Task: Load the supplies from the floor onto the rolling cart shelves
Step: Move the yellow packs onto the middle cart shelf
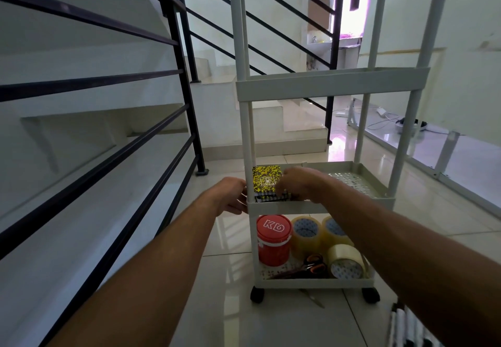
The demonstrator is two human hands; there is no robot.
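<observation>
A stack of yellow-and-black spiral notebooks (267, 182) is sat on the left side of the middle shelf of the cart (333, 86). Its right edge is gripped by the curled fingers of the right hand (303, 187). The left hand (231, 196) is held at the shelf's front-left corner. Its fingers are hidden behind the post, so its grip can't be told. Down on the bottom shelf, 3 tape rolls (305, 234), a red tub (273, 241) and orange-handled scissors (311, 264) are already parked.

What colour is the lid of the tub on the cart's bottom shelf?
The tub lid is red with white lettering, clearest in the head view.
</observation>
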